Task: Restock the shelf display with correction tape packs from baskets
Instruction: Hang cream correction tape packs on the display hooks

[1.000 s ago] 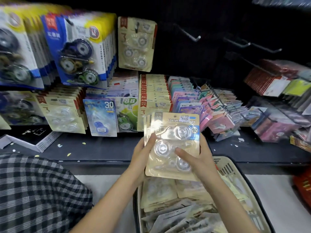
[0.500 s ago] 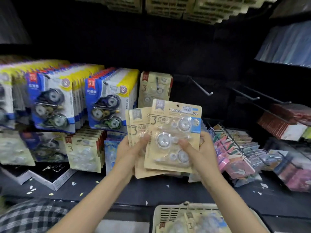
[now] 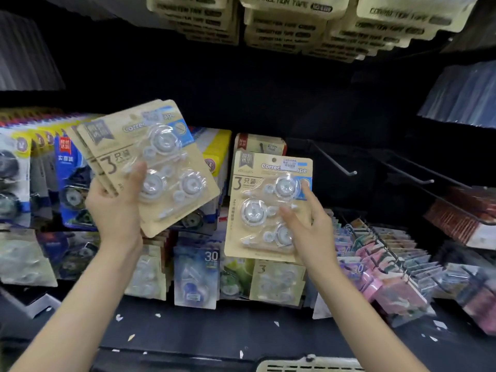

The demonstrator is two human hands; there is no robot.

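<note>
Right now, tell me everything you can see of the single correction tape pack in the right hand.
The single pack is a tan, kraft-look card with a clear plastic blister holding three round, see-through tape dispensers. It bears "Correc...ape" lettering, a large "3", a blue patch at its upper right, a white price sticker and a hang hole near the top. It is held upright, facing the camera, in front of a hanging tan pack of similar look. The right hand grips its right side, thumb on the blister; nothing else visibly touches it.

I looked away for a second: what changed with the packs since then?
The packs, held together before, are now split: the right hand carries one correction tape pack right toward the hanging pack; the left hand keeps the tilted stack. Shelf stock unchanged.
</note>
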